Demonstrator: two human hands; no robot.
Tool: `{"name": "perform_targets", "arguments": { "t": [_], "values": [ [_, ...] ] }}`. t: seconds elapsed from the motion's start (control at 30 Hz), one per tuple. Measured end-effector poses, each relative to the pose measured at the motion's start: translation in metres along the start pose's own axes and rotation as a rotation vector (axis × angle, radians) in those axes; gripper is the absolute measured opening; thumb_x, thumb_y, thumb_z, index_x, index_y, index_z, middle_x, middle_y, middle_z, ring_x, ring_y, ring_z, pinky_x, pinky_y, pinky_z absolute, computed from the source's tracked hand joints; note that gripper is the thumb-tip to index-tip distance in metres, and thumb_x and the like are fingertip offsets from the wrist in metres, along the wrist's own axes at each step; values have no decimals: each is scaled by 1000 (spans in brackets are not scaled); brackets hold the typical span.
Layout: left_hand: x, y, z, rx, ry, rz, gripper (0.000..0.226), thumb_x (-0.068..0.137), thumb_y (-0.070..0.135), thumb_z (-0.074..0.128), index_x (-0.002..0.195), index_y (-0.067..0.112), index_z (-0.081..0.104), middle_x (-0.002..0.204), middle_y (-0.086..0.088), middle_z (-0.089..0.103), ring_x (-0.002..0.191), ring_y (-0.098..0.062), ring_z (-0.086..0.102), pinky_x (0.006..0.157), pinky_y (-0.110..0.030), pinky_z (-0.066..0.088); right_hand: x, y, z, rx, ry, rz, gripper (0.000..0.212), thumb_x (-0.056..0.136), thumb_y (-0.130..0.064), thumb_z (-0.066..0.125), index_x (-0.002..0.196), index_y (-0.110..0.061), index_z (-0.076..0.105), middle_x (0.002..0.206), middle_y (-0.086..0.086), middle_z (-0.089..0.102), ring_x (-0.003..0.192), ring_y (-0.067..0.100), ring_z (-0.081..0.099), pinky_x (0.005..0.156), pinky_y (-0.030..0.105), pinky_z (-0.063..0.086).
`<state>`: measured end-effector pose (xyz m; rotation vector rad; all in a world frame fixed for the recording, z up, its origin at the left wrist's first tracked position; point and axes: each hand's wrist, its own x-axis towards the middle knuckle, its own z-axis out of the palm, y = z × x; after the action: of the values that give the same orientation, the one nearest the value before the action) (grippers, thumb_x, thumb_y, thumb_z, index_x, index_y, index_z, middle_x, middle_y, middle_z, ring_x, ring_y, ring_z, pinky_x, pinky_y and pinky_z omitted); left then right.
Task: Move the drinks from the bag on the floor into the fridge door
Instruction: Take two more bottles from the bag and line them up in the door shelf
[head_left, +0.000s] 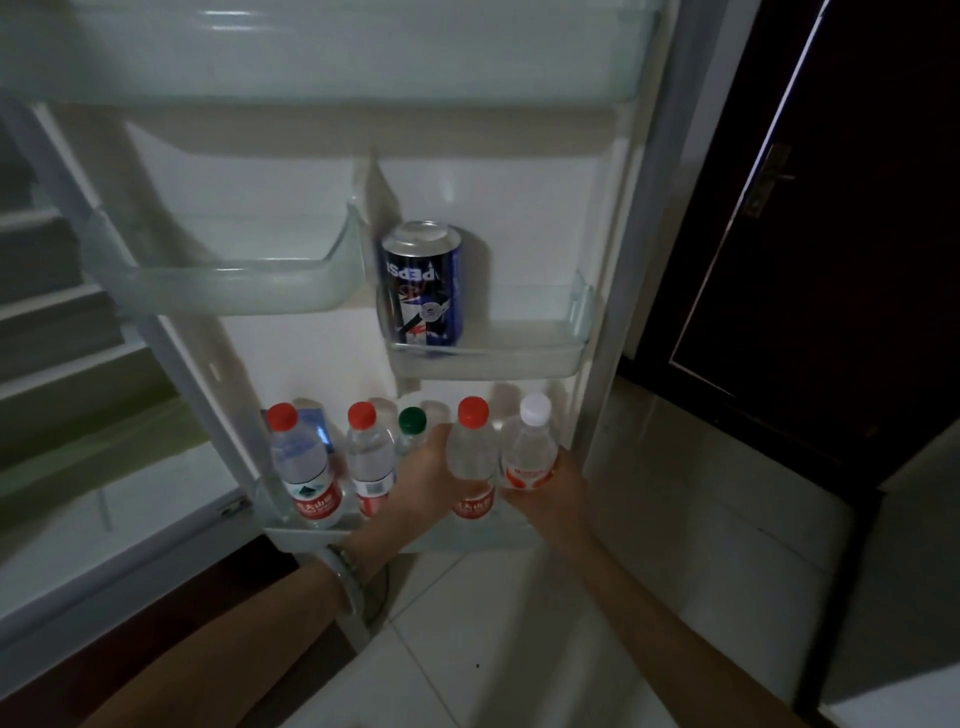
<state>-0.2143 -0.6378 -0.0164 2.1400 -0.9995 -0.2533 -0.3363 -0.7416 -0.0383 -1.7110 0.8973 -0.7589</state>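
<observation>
The open fridge door faces me. On its bottom shelf (306, 535) stand two red-capped water bottles (304, 467) (368, 457) and, further back, a green-capped bottle (412, 423). My left hand (423, 483) grips a third red-capped bottle (472, 457) low in that shelf. My right hand (553, 491) holds a white-capped bottle with an orange label (530, 452) right beside it, at the shelf's right end. A blue Pepsi can (423, 286) stands upside down in the small right shelf (519, 353) above. The bag is out of view.
An empty curved door bin (234, 286) sits at middle left, another long shelf (311, 78) at the top. The fridge interior lies to the left. A dark wooden door (831, 234) stands on the right. White floor tiles (493, 649) lie below.
</observation>
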Motion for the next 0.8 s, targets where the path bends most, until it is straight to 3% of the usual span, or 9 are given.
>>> {"name": "perform_targets", "arguments": {
  "t": [0.1,0.23,0.37,0.47,0.57,0.67,0.8],
  "values": [
    [1,-11,13,-21,-2,5,55,72,29,79,116,15,49,101,3,62,90,-11,58,76,-22,43,3,19,12,14,0,48,61,49,-21,87,104,-29,61,96,-7,70,88,7,67,78,38,57],
    [6,-14,30,-72,4,-40,39,77,30,73,106,18,50,87,11,58,85,-8,61,69,-13,42,11,34,20,-7,2,90,75,46,-41,87,114,-30,56,101,-7,70,92,8,67,78,39,58],
    [12,-21,47,-174,-19,-114,31,78,36,69,96,17,53,87,3,62,81,-10,63,70,-25,54,13,42,22,-24,7,104,78,47,-38,87,117,-25,56,103,-7,70,94,9,67,80,35,57],
    [14,-29,59,-285,7,-135,40,76,45,63,100,16,51,90,-2,62,77,-14,65,66,-39,57,13,42,25,-63,18,98,81,46,-38,90,118,-22,56,105,-6,69,95,10,65,79,25,53],
    [7,-20,58,-345,69,-104,39,78,19,71,107,16,46,95,-2,60,82,-19,65,66,-38,58,13,38,25,-91,6,97,76,49,-27,91,116,-17,56,100,-8,65,91,11,63,73,18,44],
    [3,-17,59,-336,102,-61,42,79,6,69,110,17,43,98,3,56,88,-19,63,70,-34,57,14,42,23,-117,9,92,70,53,-20,90,114,-13,57,98,-3,65,93,18,65,73,20,44],
    [-1,-18,56,-258,97,-64,57,76,13,75,119,19,37,108,2,54,98,-17,61,80,-33,56,12,42,24,-196,10,90,80,57,-29,87,124,-13,47,110,7,66,99,26,64,82,35,52]
  ]
}}
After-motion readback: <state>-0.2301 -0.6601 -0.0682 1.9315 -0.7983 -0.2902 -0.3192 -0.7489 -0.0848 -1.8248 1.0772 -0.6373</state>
